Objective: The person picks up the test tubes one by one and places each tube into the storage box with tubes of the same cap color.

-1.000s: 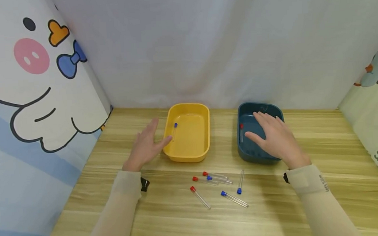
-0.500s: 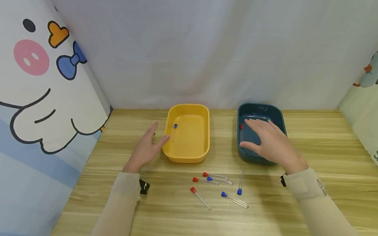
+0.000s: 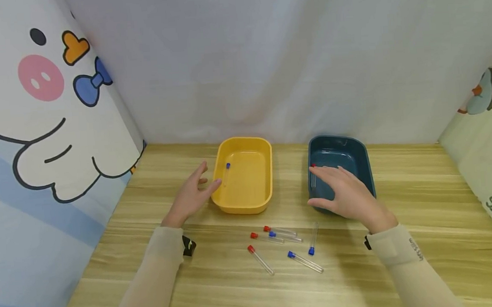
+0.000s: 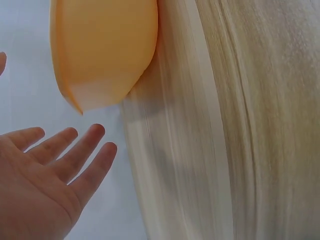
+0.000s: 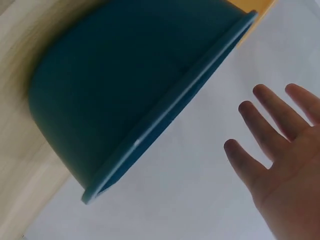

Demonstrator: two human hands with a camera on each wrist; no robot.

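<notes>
In the head view my left hand (image 3: 191,194) hovers with spread fingers at the left side of the yellow tray (image 3: 250,208), holding nothing. One blue-capped tube (image 3: 227,174) lies inside that tray. My right hand (image 3: 346,195), also empty and with fingers extended, is over the near part of the dark blue tray (image 3: 359,148). A red-capped tube (image 3: 313,179) rests along that tray's left wall, partly behind my fingers. In front of the trays several clear tubes with red or blue caps lie on the table, among them a red-capped tube (image 3: 261,260) and a blue-capped tube (image 3: 306,262).
The wood-grain table (image 3: 221,293) meets a pale cloth backdrop (image 3: 239,63) just behind both trays. A cartoon-printed panel (image 3: 57,152) borders the left side, and a pale green printed panel (image 3: 487,170) the right. A strip of table separates the two trays.
My right hand has drifted left and toward me over the dark blue tray, uncovering more of its far end. My left hand has barely shifted. The tubes stay where they were.
</notes>
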